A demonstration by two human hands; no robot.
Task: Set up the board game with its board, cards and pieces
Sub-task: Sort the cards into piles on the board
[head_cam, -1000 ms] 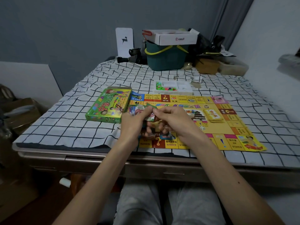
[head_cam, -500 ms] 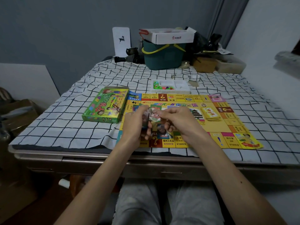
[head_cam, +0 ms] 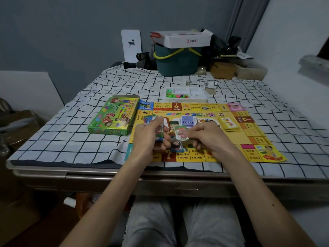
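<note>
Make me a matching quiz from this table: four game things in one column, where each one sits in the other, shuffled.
1 green game box
2 white tray
3 yellow card stack
4 green-edged card

A on the board, right side
B pinched by the right hand
C left of the board
D beyond the board's far edge

Pairs: 1-C, 2-D, 3-A, 4-B

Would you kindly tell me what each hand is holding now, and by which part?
The left hand grips a small stack of colourful paper cards round its edges; the right hand pinches one green-bordered card by its right edge.
</note>
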